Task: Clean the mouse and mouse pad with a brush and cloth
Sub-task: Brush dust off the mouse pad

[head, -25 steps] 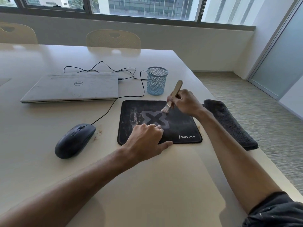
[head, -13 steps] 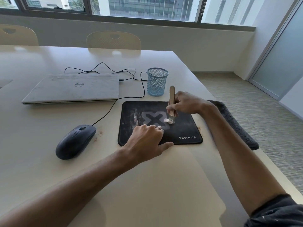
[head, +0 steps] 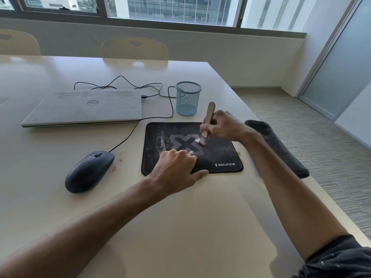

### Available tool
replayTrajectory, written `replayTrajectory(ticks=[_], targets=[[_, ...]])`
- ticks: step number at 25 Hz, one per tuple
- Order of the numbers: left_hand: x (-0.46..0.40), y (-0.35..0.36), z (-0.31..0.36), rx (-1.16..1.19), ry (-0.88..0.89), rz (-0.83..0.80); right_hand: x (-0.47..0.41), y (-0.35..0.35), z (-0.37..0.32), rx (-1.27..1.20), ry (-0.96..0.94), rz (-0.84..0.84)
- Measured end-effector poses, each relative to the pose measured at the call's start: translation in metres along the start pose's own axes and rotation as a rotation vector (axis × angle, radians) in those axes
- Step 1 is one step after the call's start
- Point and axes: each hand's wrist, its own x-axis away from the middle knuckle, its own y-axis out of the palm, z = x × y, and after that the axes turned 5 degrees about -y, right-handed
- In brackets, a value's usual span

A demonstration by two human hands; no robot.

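Note:
A black mouse pad (head: 220,155) with a grey X lies on the table, dusty on its left half. My right hand (head: 224,127) grips a wooden-handled brush (head: 207,119), whose bristles touch the pad near the X's upper right arm. My left hand (head: 176,165) rests on the pad's near edge, fingers curled under and thumb stretched along the table. A dark wired mouse (head: 88,170) sits left of the pad. A dark grey folded cloth (head: 279,147) lies to the pad's right at the table edge.
A shut silver laptop (head: 84,107) lies at the back left, with the mouse's black cable (head: 170,105) looping behind it. A blue mesh cup (head: 188,99) stands just beyond the pad. The table's right edge (head: 331,197) runs close past the cloth. Two chairs stand at the far side.
The brush swept down from the pad's upper area to the X, then shifted slightly back with its handle more upright. My left hand stayed put on the near edge.

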Motion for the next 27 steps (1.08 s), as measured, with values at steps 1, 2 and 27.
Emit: replayTrajectory(ticks=[1,2,27], targets=[[0.000,0.000,0.001,0.005,0.004,-0.002,0.002,-0.002,-0.002,0.013,0.004,-0.058],[0.001,0.000,0.001,0.008,0.004,-0.005,0.004,-0.005,-0.005,0.016,0.001,-0.067],[-0.001,0.003,-0.001,-0.005,-0.002,0.023,0.030,-0.019,0.010,0.058,0.237,0.016]])
